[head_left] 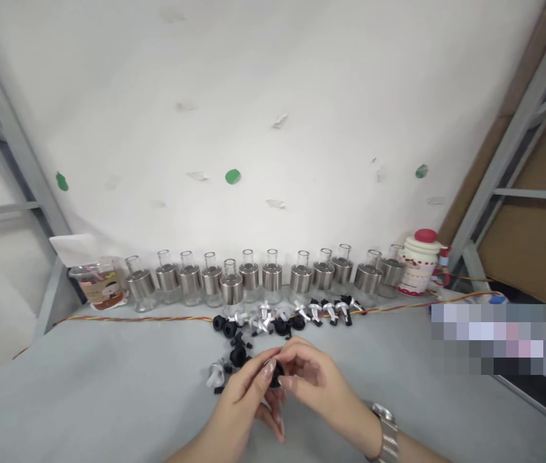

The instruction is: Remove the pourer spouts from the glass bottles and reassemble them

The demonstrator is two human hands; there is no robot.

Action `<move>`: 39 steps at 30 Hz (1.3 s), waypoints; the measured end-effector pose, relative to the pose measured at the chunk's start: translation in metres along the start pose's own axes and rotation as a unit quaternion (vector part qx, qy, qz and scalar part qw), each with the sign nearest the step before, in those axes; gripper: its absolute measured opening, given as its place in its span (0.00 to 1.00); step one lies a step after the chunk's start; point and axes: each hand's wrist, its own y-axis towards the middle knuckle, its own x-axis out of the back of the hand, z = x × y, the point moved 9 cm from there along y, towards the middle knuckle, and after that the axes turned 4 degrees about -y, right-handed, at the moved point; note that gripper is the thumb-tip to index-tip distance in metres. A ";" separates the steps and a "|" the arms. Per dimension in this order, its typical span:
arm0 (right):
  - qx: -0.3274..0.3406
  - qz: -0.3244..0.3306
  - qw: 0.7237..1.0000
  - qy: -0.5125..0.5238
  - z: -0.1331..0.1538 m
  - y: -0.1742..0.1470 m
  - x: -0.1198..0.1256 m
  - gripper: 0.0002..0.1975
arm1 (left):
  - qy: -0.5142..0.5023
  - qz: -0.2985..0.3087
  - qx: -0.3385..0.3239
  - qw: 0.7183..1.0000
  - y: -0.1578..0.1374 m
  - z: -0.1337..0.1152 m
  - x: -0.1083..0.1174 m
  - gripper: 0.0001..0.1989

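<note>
Both hands meet over the front of the table around a small black round cap (277, 372). My left hand (251, 389) pinches it between thumb and fingers. From the other side, my right hand (309, 373) has its thumb and fingertips closed at the cap's edge; part of the cap is hidden by the fingers. Just beyond my hands lies a loose heap of bottle pour spouts, with a silver spout (315, 312) among several similar ones. Black round caps (238, 355) lie mixed in with them. One pale spout (215, 375) is left of my left hand.
A row of glass bottles with steel sleeves (271, 276) stands along the wall. A drink cup (103, 286) is at the left end, a white jar with a red lid (418, 267) at the right. A twisted red-yellow wire (157, 319) crosses the grey table (109, 386).
</note>
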 end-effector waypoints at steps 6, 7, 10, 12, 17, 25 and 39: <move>-0.005 0.000 1.000 -0.005 -0.001 0.000 -0.001 0.04 | 0.019 -0.005 -0.020 1.000 0.000 -0.001 0.002 0.20; -0.003 0.003 1.000 -0.003 0.000 0.000 -0.001 0.04 | 0.022 -0.003 -0.025 0.999 -0.001 -0.002 0.002 0.20; 0.004 0.014 1.000 0.003 0.002 0.001 -0.002 0.04 | 0.025 0.003 -0.029 0.999 -0.003 -0.004 0.001 0.21; 0.005 0.011 1.000 -0.001 0.002 0.002 -0.001 0.03 | 0.026 0.003 -0.028 0.999 -0.005 -0.005 0.001 0.22; 0.021 -0.017 0.993 -0.119 0.012 -0.001 0.002 0.05 | 0.008 -0.006 -0.015 1.000 -0.004 -0.010 0.001 0.22; 0.263 0.019 0.747 -0.610 0.041 -0.013 -0.029 0.11 | -0.024 -0.103 0.029 0.994 -0.002 -0.017 0.017 0.23; -0.061 0.004 0.983 -0.173 -0.008 0.000 0.000 0.17 | 0.258 -0.027 -0.115 0.959 -0.005 -0.038 0.007 0.19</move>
